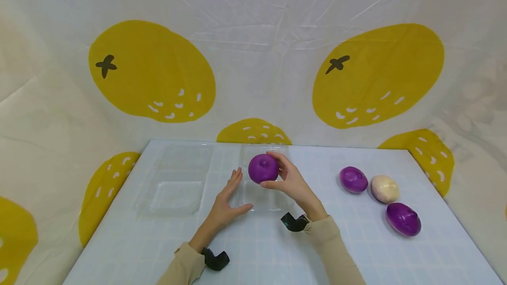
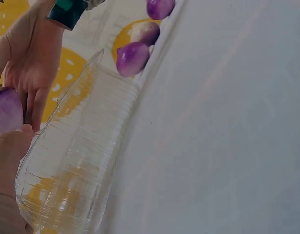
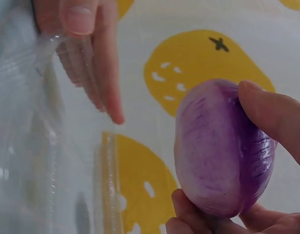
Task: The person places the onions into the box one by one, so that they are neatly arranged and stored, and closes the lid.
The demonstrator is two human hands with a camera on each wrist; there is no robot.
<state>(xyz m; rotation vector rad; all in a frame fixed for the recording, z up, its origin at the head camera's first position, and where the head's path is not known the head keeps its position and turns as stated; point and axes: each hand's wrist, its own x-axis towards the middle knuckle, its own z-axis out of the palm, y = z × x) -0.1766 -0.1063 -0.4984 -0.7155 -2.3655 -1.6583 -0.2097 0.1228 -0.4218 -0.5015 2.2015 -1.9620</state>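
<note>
A glossy purple turnip (image 1: 263,169), paler and streaked on its underside in the right wrist view, is held up by my right hand (image 1: 291,183). Thumb and fingers grip it from the right side. Below the turnip stands an open clear plastic box (image 1: 253,206), see-through and hard to make out. My left hand (image 1: 225,208) is at the left edge of this box, fingers extended and thumb spread. In the left wrist view the thumb is close to the rim of the box (image 2: 86,161); I cannot tell whether it touches.
A second clear plastic box (image 1: 174,197), its lid folded back, stands at the left of the table (image 1: 245,254). On the right lie two purple turnips (image 1: 353,180) and a turnip with its cream side showing (image 1: 385,189). Behind hangs a cloth (image 1: 261,74) with yellow fruit prints.
</note>
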